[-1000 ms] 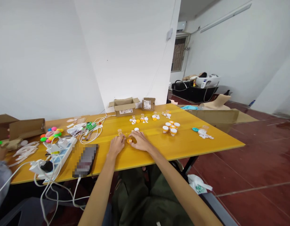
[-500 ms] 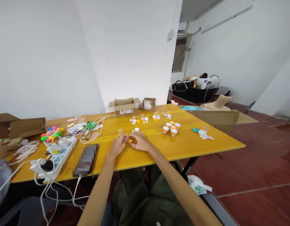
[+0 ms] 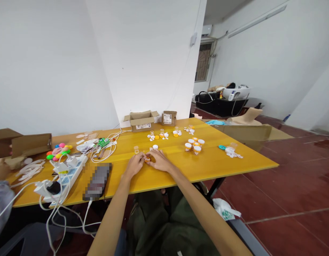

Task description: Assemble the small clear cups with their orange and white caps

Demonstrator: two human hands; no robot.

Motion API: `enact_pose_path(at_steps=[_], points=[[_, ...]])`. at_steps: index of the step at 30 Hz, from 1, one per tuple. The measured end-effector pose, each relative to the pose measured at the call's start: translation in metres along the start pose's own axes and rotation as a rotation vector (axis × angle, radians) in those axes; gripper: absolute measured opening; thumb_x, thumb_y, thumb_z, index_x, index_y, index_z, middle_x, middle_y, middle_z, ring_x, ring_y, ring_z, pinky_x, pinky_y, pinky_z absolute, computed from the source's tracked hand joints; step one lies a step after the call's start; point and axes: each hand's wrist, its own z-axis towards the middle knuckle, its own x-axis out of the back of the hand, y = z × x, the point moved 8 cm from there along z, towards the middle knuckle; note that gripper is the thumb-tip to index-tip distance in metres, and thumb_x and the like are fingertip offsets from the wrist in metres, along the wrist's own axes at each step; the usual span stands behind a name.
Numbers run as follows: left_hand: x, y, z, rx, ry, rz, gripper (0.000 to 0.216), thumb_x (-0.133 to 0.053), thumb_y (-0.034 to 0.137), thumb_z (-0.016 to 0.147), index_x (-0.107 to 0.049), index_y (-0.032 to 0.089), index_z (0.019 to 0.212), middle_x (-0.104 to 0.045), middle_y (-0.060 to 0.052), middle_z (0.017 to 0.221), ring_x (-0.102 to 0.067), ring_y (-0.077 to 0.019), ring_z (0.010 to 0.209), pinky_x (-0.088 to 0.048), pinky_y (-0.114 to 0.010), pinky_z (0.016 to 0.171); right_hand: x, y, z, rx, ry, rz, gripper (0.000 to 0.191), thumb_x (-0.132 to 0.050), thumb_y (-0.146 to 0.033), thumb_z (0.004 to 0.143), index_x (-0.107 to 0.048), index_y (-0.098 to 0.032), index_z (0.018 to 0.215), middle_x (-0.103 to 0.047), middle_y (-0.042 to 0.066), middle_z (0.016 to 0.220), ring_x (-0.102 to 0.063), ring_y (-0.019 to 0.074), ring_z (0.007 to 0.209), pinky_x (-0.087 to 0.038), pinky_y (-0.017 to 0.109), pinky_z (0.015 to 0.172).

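Low over the table's front part, my left hand (image 3: 135,165) and my right hand (image 3: 160,161) meet around a small orange round lid (image 3: 147,159). The fingers of both are closed at its edges, and part of it is hidden by them. Small whitish bits show on the lid, too small to name. Just beyond my left hand stands a clear plastic cup (image 3: 136,149). A white round cap (image 3: 155,147) lies past my right fingertips, with a small white piece (image 3: 151,149) beside it.
Several white-lidded jars (image 3: 196,145) cluster to the right. Groups of small parts (image 3: 157,136) lie farther back, near two cardboard boxes (image 3: 141,121). A teal ring (image 3: 222,147) lies far right. Left are a phone (image 3: 97,181), a power strip (image 3: 71,177), cables and another person's sleeve (image 3: 3,199).
The orange lid has tilted slightly between my fingers, and whitish bits show on it. My hands have barely moved. At the far left, the other person's hand has shifted a little.
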Motion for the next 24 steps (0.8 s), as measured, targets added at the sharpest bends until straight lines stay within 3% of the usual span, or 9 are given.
enact_pose_path(at_steps=[11, 24], points=[[0.0011, -0.0005, 0.0007, 0.023, 0.012, 0.013, 0.018, -0.049, 0.021, 0.089, -0.067, 0.022, 0.087, -0.075, -0.004, 0.086, -0.068, -0.0196, 0.083, -0.048, -0.029, 0.077, 0.0025, -0.0039, -0.0005, -0.067, -0.045, -0.085, 0.02, -0.07, -0.032, 0.085, -0.066, -0.023, 0.103, -0.066, 0.007, 0.112, -0.053, 0.0257, 0.114, -0.039, 0.041, 0.094], [-0.0012, -0.003, 0.0014, 0.02, 0.003, 0.008, 0.018, -0.051, 0.022, 0.091, -0.068, 0.022, 0.089, -0.074, -0.003, 0.08, -0.068, -0.018, 0.077, -0.047, -0.027, 0.074, 0.0006, -0.0024, -0.0011, -0.07, -0.041, -0.11, 0.016, -0.068, -0.035, 0.088, -0.068, -0.024, 0.099, -0.066, 0.006, 0.107, -0.052, 0.025, 0.111, -0.036, 0.04, 0.093]])
